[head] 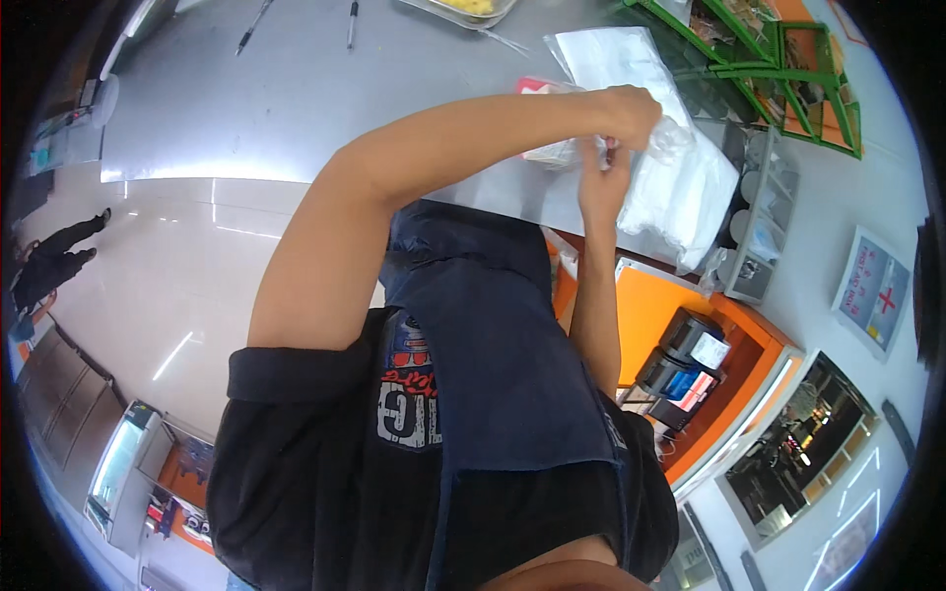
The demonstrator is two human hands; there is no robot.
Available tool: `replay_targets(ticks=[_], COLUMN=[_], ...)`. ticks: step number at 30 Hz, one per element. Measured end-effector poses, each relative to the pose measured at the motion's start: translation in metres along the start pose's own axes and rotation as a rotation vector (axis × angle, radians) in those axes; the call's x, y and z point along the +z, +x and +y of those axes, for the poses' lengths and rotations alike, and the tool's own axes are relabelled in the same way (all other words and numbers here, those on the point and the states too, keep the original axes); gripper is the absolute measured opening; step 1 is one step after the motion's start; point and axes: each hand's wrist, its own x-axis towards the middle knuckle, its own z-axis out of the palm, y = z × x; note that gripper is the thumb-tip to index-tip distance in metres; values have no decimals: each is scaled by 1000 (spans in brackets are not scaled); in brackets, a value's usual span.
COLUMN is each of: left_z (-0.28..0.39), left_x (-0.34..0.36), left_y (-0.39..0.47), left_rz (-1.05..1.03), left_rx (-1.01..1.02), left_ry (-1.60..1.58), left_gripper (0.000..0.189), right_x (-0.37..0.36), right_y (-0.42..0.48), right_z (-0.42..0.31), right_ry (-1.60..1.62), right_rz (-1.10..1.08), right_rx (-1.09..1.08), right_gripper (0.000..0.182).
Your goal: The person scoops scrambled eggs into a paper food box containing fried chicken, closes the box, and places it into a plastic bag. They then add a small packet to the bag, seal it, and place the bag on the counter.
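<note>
A clear plastic bag [567, 154] lies on the metal worktop with a pink-and-white package [533, 86] visible through it. My left arm reaches across to the right, and my left hand [632, 117] clutches the bag's gathered neck. Loose crumpled film [671, 138] sticks out past that fist. Just below, my right hand [606, 181] pinches the same bag with its fingertips, close against the left. My left forearm covers part of the package. Under and beside both hands is a stack of white plastic bags [684, 196].
The steel worktop [199, 103] bears two pens [253, 28] and a clear tray [473, 22] of yellow food. Green-edged baskets [783, 70] stand at the right rear. Beside the worktop are a grey organizer [761, 214] and an orange cabinet [661, 295]. Another person [55, 266] is far left.
</note>
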Motion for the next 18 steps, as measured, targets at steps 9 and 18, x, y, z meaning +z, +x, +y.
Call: replay_targets(ticks=[9,18], left_z=[111,154], left_x=[-57,-43], left_y=[57,70], left_rz=[-699,-851], left_rx=[-19,111], left_ry=[163,128], left_gripper=[57,59], right_x=[-79,-108], right_y=[13,-15], right_z=[-31,-63], right_ry=[270,313], right_rz=[66,186], right_rx=[290,432], right_gripper=[21,27])
